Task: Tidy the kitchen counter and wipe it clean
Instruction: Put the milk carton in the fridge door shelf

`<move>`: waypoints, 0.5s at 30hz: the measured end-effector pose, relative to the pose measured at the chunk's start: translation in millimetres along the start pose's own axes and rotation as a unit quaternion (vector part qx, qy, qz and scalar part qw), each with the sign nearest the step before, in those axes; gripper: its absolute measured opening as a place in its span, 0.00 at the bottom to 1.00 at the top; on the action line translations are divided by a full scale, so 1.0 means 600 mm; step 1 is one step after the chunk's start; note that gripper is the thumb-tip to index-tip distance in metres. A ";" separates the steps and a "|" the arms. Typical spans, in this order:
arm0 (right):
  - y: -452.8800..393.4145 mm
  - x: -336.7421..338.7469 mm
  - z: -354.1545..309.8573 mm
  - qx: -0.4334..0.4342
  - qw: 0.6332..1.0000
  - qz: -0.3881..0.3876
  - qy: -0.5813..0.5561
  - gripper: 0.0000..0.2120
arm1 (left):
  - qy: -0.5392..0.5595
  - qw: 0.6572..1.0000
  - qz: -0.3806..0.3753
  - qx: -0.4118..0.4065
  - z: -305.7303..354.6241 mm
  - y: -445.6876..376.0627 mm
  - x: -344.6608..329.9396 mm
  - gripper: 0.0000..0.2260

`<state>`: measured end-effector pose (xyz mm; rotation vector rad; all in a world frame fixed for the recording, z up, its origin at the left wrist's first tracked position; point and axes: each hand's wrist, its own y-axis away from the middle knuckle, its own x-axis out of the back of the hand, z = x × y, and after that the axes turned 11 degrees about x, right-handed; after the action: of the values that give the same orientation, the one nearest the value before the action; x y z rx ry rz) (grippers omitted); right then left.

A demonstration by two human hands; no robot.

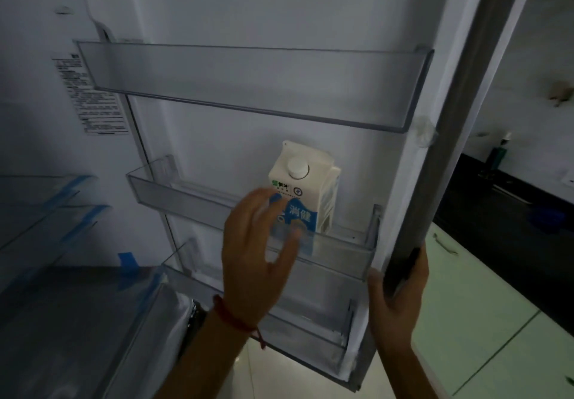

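An open fridge door [236, 4] fills the frame, with a clear upper door bin [248, 84] across the top, glass shelves taped blue [46, 212] at the left and a dark table [509, 212] at the right edge. The left hand [257, 249], a red string at its wrist, reaches up with fingers spread loosely over the front of the milk carton [302, 193]; the right hand [400, 299] grips the door's edge at lower right. The carton stands upright in the middle door bin [341, 252], long axis vertical, round cap facing the camera.
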<state>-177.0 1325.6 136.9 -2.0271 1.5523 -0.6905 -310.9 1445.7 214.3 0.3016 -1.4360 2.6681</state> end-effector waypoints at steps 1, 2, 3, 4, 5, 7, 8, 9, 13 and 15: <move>0.003 0.001 0.000 0.002 1.000 -0.004 -0.001 0.40 | -0.012 1.000 -0.004 -0.026 0.008 0.017 -0.006 0.17; 0.007 0.002 0.001 0.005 1.000 -0.009 -0.001 0.40 | -0.033 0.998 -0.013 -0.052 0.014 0.033 -0.012 0.17; 0.011 0.004 0.000 0.008 1.000 -0.012 -0.001 0.41 | -0.061 0.995 -0.025 -0.072 0.016 0.045 -0.018 0.18; 0.016 0.007 -0.001 0.009 1.000 -0.015 -0.002 0.41 | -0.092 0.992 -0.036 -0.084 0.017 0.056 -0.022 0.18; 0.022 0.009 -0.004 0.010 1.000 -0.017 -0.002 0.41 | -0.120 0.988 -0.046 -0.089 0.016 0.064 -0.024 0.20; 0.033 0.017 -0.010 0.014 1.000 -0.022 0.003 0.42 | -0.152 0.983 -0.062 -0.086 0.016 0.075 -0.016 0.21; 0.040 0.023 -0.013 0.018 1.000 -0.023 0.010 0.41 | -0.152 0.983 -0.067 -0.081 0.016 0.078 -0.008 0.20; 0.046 0.031 -0.016 0.025 0.999 -0.025 0.019 0.39 | -0.148 0.983 -0.072 -0.076 0.018 0.079 0.002 0.20; 0.064 0.066 -0.030 0.094 0.995 -0.023 0.032 0.29 | -0.136 0.984 -0.087 -0.078 0.019 0.083 0.049 0.19; 0.071 0.076 -0.047 0.116 0.992 -0.022 0.041 0.29 | -0.124 0.984 -0.095 -0.083 0.016 0.085 0.075 0.19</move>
<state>-216.0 1269.3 134.8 -1.8859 1.4033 -0.9371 -362.9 1409.4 187.7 0.7383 -1.5930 2.4090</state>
